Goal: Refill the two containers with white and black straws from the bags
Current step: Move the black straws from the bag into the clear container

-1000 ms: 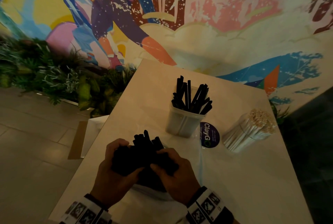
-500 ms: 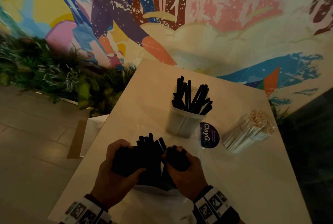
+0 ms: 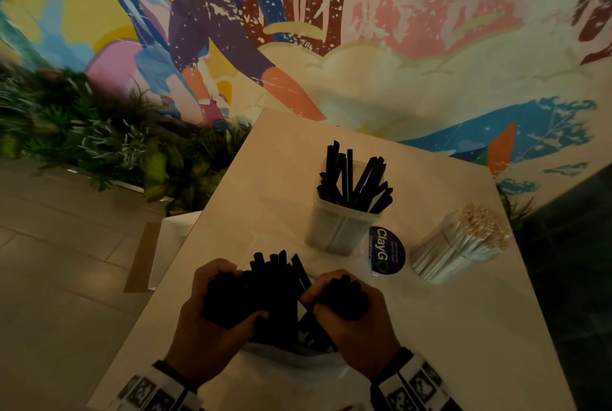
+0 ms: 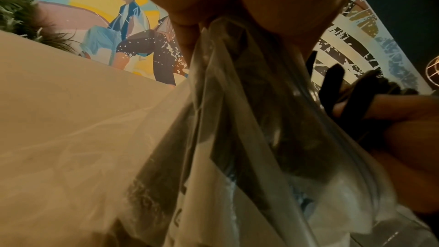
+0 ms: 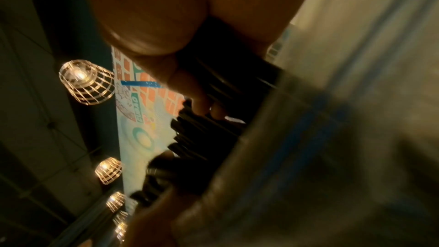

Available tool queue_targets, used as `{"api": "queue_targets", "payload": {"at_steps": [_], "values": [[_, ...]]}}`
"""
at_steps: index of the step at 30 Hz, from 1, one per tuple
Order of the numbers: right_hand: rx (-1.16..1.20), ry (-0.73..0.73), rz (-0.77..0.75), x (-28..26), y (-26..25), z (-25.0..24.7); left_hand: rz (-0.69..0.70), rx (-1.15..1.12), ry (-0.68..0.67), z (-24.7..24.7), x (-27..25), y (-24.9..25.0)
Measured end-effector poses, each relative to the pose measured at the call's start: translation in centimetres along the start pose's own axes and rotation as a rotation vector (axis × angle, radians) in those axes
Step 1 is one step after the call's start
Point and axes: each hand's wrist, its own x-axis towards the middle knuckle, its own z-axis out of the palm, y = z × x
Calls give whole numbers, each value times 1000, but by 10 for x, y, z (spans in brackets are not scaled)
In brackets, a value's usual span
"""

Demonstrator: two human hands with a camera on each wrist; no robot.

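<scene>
A clear plastic bag [image 3: 281,357] of black straws [image 3: 275,281] stands at the near edge of the white table [image 3: 447,328]. My left hand [image 3: 212,318] grips the bag and the straws in it; the left wrist view shows the bag [image 4: 237,119] under the fingers. My right hand [image 3: 351,314] grips a separate bunch of black straws [image 3: 344,291], pulled a little to the right of the bag's straws. Further back stands a translucent container [image 3: 334,228] with several black straws [image 3: 354,179] in it. To its right lies the tilted container of white straws [image 3: 460,245].
A round dark "ClayGo" sticker [image 3: 385,250] lies on the table between the two containers. Plants [image 3: 99,139] line the floor at the left, and a painted wall [image 3: 364,46] rises behind the table. A white and brown board [image 3: 155,251] stands by the table's left edge.
My right hand has pulled a bunch of black straws away from the main bundle toward the right, opening a gap between the two hands. The left hand stays on the bag.
</scene>
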Motion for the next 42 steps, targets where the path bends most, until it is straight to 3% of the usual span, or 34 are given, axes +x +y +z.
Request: {"api": "queue_targets", "payload": {"at_steps": [7,12,17,20,25,29,31,33,35,36,39,40,42], "values": [[372,-17,15,17,-58,-28,-50,8,-8,-3,-1,-3],[412,89,-259,45,-106,-58,-65,2,-12,-3,-2,0],[333,353,-590,82,-142,-76,-77,0,-10,-2,-4,3],[251,461,-676,105,-139,-71,-75,-6,-2,-2,-5,1],[241,487,-388,135,-77,-52,-81,-30,11,-2,-7,3],[-14,540,-177,147,-26,-56,-74,-34,23,-2,-10,6],[-224,616,-144,148,-17,-56,-75,-36,28,-3,-10,6],[-429,687,-257,146,-20,-58,-69,-41,30,-3,-10,7],[-608,670,-336,147,-20,-63,-75,-36,24,-2,-9,7],[-694,642,-290,149,-16,-66,-78,-38,22,-2,-9,7],[-931,494,104,152,1,-72,-94,-56,24,-1,-8,8],[-956,462,148,151,5,-73,-96,-56,25,-1,-8,8],[-877,506,32,150,5,-75,-93,-42,27,-1,-8,7]]}}
